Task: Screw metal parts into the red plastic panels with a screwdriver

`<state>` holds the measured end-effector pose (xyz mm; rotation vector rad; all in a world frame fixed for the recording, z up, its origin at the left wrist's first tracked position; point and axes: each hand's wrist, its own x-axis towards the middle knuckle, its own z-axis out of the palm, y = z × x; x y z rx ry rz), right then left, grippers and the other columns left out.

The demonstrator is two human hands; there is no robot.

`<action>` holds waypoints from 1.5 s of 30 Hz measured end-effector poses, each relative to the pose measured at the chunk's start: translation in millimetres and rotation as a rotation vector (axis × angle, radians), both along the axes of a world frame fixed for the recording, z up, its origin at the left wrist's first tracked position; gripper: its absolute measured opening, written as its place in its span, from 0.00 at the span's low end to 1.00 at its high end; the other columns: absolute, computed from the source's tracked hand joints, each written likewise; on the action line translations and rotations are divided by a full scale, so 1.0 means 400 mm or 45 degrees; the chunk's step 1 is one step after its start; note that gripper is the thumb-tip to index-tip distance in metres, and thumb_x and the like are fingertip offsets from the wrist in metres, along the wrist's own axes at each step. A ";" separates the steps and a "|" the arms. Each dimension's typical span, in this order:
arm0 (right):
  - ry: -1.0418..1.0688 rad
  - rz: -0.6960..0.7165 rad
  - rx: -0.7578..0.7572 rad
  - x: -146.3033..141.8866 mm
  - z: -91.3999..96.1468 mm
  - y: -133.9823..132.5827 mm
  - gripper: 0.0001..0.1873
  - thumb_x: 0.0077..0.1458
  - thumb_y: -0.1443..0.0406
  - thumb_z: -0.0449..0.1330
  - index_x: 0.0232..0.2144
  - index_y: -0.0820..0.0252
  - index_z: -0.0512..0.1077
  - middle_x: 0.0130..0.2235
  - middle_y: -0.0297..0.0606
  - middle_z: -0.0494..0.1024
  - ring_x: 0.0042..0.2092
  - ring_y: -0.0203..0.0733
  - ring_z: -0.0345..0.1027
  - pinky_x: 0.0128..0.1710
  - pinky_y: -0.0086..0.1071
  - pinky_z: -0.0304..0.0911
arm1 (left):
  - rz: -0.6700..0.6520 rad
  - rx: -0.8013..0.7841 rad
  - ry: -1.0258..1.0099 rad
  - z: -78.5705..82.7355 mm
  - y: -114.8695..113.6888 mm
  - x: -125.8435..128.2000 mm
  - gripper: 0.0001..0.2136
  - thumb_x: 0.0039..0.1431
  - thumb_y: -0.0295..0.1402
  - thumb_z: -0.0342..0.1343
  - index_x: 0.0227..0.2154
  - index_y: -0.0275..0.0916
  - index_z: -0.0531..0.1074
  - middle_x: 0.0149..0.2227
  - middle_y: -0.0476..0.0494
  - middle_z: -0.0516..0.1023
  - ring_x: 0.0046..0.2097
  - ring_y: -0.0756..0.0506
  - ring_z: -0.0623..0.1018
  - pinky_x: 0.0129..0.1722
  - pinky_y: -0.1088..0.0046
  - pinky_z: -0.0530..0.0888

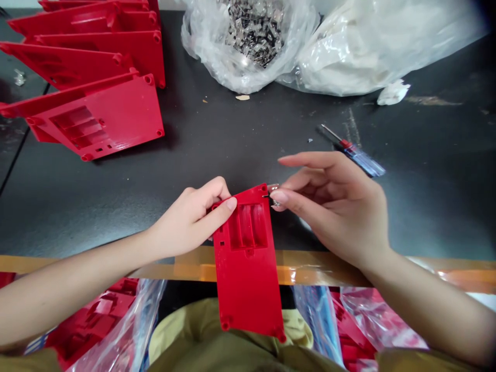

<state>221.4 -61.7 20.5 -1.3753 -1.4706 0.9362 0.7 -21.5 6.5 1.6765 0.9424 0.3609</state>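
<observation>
Black tabletop [217,144] below, left grip [189,219] clamping red panel [248,268], right grip [333,204] pinching a metal clip [274,199].

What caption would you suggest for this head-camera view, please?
Left hand holds red plastic panel; right hand pinches small metal piece.

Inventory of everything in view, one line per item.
moulded plastic panel: 1, red, held over the table edge
small metal clip: 1, silver, at the panel's upper right edge
stacked plastic panels: about 5, red, leaning in a row, far left
plastic bag of metal clips: 1, clear with silver contents, far edge
plastic bag: 1, whitish, far right
screwdriver: 1, blue and red, right of the hands
table top: 1, black, across the view
tape: 1 strip, orange, along the near table edge
bags of red panels: 2, clear, below the table edge
olive shirt: 1, bottom centre
left hand: 1, gripping the panel
right hand: 1, pinching the clip
</observation>
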 end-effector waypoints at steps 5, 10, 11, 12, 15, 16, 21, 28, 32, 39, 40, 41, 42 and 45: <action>-0.031 0.029 0.042 -0.010 -0.002 -0.002 0.08 0.55 0.64 0.67 0.40 0.49 0.80 0.34 0.31 0.82 0.32 0.33 0.75 0.33 0.27 0.73 | -0.019 0.010 -0.039 0.004 0.000 0.000 0.13 0.68 0.41 0.47 0.30 0.39 0.61 0.19 0.56 0.71 0.20 0.56 0.70 0.19 0.85 0.63; -0.022 -0.018 0.055 -0.014 -0.001 -0.003 0.12 0.54 0.65 0.68 0.42 0.50 0.80 0.34 0.30 0.82 0.33 0.33 0.76 0.37 0.27 0.75 | -0.025 -0.006 -0.048 0.000 0.001 -0.003 0.13 0.68 0.42 0.48 0.30 0.39 0.61 0.20 0.57 0.72 0.20 0.56 0.71 0.19 0.86 0.65; -0.012 -0.015 0.034 -0.014 -0.002 -0.002 0.11 0.54 0.65 0.68 0.41 0.51 0.80 0.34 0.31 0.82 0.33 0.34 0.76 0.37 0.28 0.75 | -0.025 -0.008 -0.047 0.000 0.001 -0.003 0.13 0.68 0.42 0.48 0.31 0.39 0.62 0.20 0.57 0.72 0.20 0.56 0.71 0.19 0.86 0.65; -0.001 -0.007 0.012 -0.014 -0.004 0.000 0.09 0.54 0.64 0.68 0.39 0.52 0.80 0.34 0.31 0.82 0.34 0.34 0.76 0.38 0.28 0.75 | -0.023 -0.007 -0.046 -0.001 0.001 -0.003 0.13 0.68 0.42 0.47 0.31 0.39 0.62 0.20 0.57 0.72 0.20 0.56 0.71 0.19 0.86 0.65; 0.074 0.014 -0.047 -0.012 -0.009 0.008 0.04 0.53 0.63 0.69 0.34 0.53 0.80 0.33 0.31 0.82 0.33 0.34 0.76 0.36 0.28 0.75 | -0.014 0.001 -0.045 -0.002 0.001 -0.001 0.14 0.68 0.42 0.47 0.30 0.39 0.62 0.20 0.57 0.72 0.20 0.56 0.71 0.19 0.86 0.65; 0.112 0.021 -0.073 -0.011 -0.011 0.010 0.04 0.52 0.62 0.69 0.33 0.54 0.80 0.32 0.31 0.82 0.32 0.33 0.76 0.36 0.27 0.75 | -0.014 0.004 -0.043 -0.002 0.000 -0.001 0.14 0.68 0.42 0.48 0.30 0.39 0.62 0.20 0.57 0.72 0.20 0.56 0.71 0.19 0.86 0.65; 0.264 0.087 -0.192 -0.006 -0.011 0.018 0.09 0.52 0.64 0.70 0.38 0.52 0.80 0.31 0.30 0.80 0.31 0.32 0.75 0.34 0.26 0.75 | -0.022 0.018 -0.042 -0.002 0.001 -0.001 0.13 0.68 0.42 0.47 0.30 0.39 0.61 0.19 0.57 0.71 0.20 0.56 0.70 0.19 0.86 0.64; 0.323 0.109 -0.269 -0.005 -0.002 0.020 0.05 0.49 0.63 0.71 0.32 0.54 0.81 0.31 0.32 0.82 0.32 0.34 0.76 0.37 0.28 0.76 | -0.012 -0.002 -0.042 -0.004 0.004 0.000 0.14 0.68 0.43 0.48 0.30 0.39 0.61 0.19 0.57 0.71 0.20 0.56 0.71 0.19 0.85 0.65; 0.320 0.103 -0.302 -0.001 -0.004 0.023 0.06 0.48 0.62 0.72 0.31 0.55 0.81 0.29 0.33 0.81 0.28 0.33 0.74 0.31 0.28 0.75 | -0.013 0.015 -0.021 -0.005 0.004 -0.001 0.14 0.68 0.43 0.47 0.30 0.39 0.61 0.20 0.56 0.72 0.20 0.56 0.71 0.19 0.85 0.64; -0.167 0.164 0.332 0.006 -0.005 0.020 0.11 0.59 0.70 0.62 0.41 0.51 0.81 0.37 0.34 0.80 0.37 0.33 0.74 0.36 0.28 0.72 | 0.007 -0.011 -0.038 -0.006 0.004 0.000 0.14 0.68 0.44 0.47 0.30 0.40 0.61 0.19 0.56 0.72 0.20 0.55 0.70 0.19 0.84 0.64; -0.252 0.170 0.453 0.007 -0.005 0.018 0.12 0.59 0.71 0.62 0.42 0.50 0.80 0.37 0.34 0.80 0.37 0.33 0.74 0.37 0.28 0.71 | 0.009 -0.015 -0.045 -0.006 0.005 0.000 0.14 0.68 0.44 0.47 0.30 0.40 0.61 0.19 0.56 0.72 0.20 0.55 0.70 0.19 0.84 0.64; -0.315 0.182 0.539 0.007 -0.004 0.017 0.13 0.60 0.71 0.61 0.44 0.50 0.79 0.37 0.34 0.79 0.37 0.34 0.74 0.37 0.29 0.71 | 0.009 -0.013 -0.050 -0.006 0.006 0.001 0.14 0.68 0.44 0.47 0.30 0.40 0.61 0.19 0.56 0.72 0.20 0.55 0.70 0.19 0.84 0.64; -0.354 0.198 0.601 0.007 -0.004 0.016 0.14 0.59 0.71 0.62 0.45 0.50 0.79 0.37 0.34 0.80 0.36 0.34 0.74 0.36 0.29 0.72 | 0.010 -0.007 -0.051 -0.006 0.006 0.001 0.14 0.68 0.44 0.48 0.30 0.40 0.61 0.19 0.56 0.72 0.20 0.55 0.70 0.19 0.84 0.64; -0.448 0.247 0.711 0.008 -0.001 0.012 0.16 0.58 0.71 0.64 0.47 0.50 0.77 0.37 0.33 0.82 0.34 0.34 0.75 0.34 0.28 0.72 | 0.006 0.003 -0.052 -0.006 0.007 0.002 0.14 0.68 0.43 0.48 0.30 0.40 0.61 0.19 0.56 0.72 0.20 0.55 0.70 0.19 0.84 0.64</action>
